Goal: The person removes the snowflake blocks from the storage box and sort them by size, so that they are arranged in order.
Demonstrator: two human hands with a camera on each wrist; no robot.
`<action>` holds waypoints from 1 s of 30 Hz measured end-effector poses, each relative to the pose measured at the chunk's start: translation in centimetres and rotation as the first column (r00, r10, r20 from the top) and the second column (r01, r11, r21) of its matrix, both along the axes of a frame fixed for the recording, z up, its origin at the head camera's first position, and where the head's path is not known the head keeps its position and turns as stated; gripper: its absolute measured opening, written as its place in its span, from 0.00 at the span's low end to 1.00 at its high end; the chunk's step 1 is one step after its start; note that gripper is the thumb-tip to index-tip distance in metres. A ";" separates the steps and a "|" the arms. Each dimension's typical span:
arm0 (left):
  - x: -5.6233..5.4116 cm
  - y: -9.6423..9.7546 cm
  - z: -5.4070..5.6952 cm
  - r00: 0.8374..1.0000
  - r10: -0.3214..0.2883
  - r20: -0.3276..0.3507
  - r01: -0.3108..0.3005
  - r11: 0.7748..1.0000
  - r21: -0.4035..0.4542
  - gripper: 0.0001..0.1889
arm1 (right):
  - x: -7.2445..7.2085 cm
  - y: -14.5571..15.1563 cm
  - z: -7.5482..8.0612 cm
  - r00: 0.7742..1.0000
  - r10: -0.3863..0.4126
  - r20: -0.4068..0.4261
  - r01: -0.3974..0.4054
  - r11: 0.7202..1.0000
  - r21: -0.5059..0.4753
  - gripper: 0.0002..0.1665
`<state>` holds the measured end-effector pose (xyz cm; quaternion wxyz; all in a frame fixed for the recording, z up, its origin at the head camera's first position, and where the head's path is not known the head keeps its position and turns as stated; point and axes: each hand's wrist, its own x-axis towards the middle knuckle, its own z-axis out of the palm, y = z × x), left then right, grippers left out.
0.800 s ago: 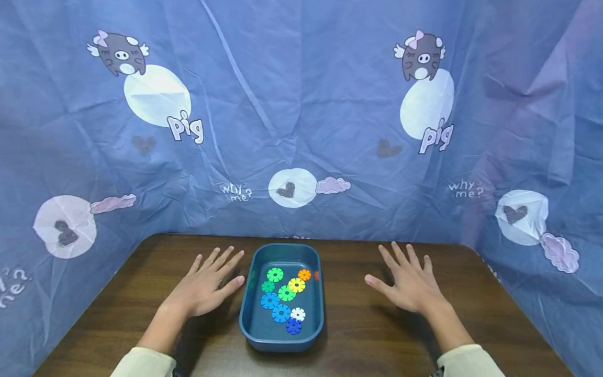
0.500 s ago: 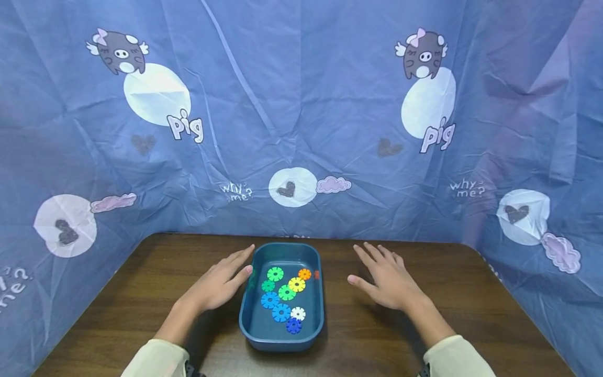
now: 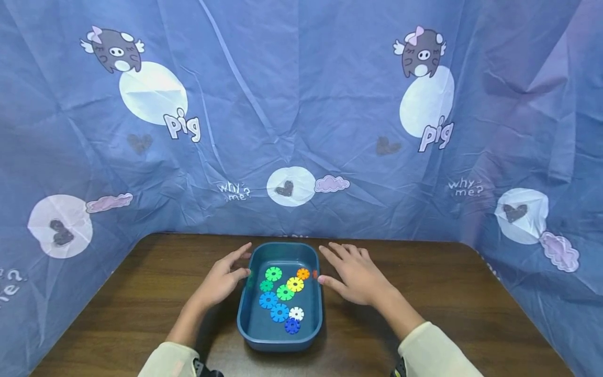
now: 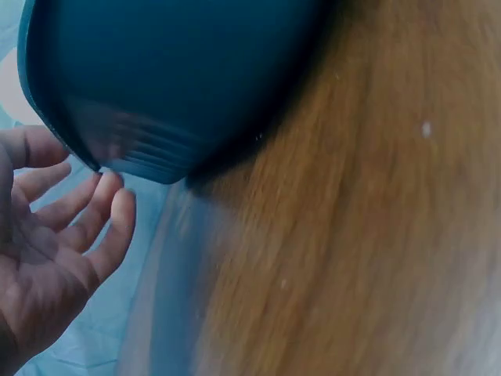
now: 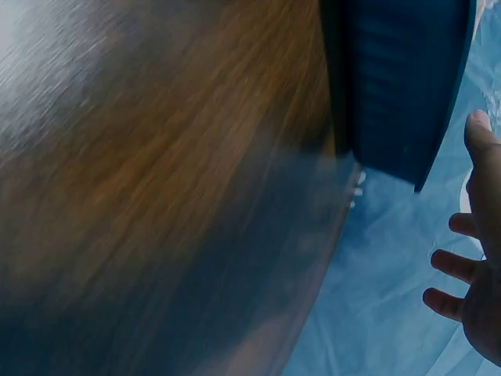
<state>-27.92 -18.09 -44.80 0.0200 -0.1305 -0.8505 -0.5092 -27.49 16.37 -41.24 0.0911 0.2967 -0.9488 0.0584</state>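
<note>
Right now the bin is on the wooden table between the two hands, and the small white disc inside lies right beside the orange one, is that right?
Not quite: in the head view, the white disc lies right beside the dark blue disc, toward the near end of the bin, away from the orange disc. The rest stands.

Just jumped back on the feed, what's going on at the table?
A person has their left hand and right hand open on either side of a blue-green bin standing on the wooden table. Coloured notched discs lie inside it, and neither hand holds one. The left fingertips are close to the rim; whether they touch isn't clear.
</note>
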 end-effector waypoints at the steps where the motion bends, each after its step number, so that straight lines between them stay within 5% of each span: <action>1: 0.0 0.0 -0.1 0.999 -0.010 0.031 0.008 0.999 0.042 0.33 | 0.0 -0.4 0.0 1.000 0.010 0.004 -0.010 1.000 0.012 0.45; 6: 0.1 0.0 -0.6 0.983 -0.072 0.171 0.027 0.967 0.253 0.35 | 0.1 -2.3 0.4 0.998 0.061 0.031 -0.063 0.997 0.050 0.46; 13: 0.4 -0.2 -1.2 0.961 -0.111 0.254 -0.014 0.895 0.446 0.37 | 0.1 -4.1 0.4 0.991 0.119 0.057 -0.124 0.987 0.099 0.43; 24: 1.0 -1.2 -1.5 0.936 -0.170 0.309 -0.036 0.825 0.563 0.38 | -0.3 -5.8 0.5 0.982 0.186 0.017 -0.185 0.957 0.223 0.41; 30: 1.1 -1.2 -1.6 0.933 -0.194 0.302 -0.018 0.815 0.580 0.38 | -0.7 -6.8 0.4 0.976 0.218 0.027 -0.217 0.935 0.281 0.39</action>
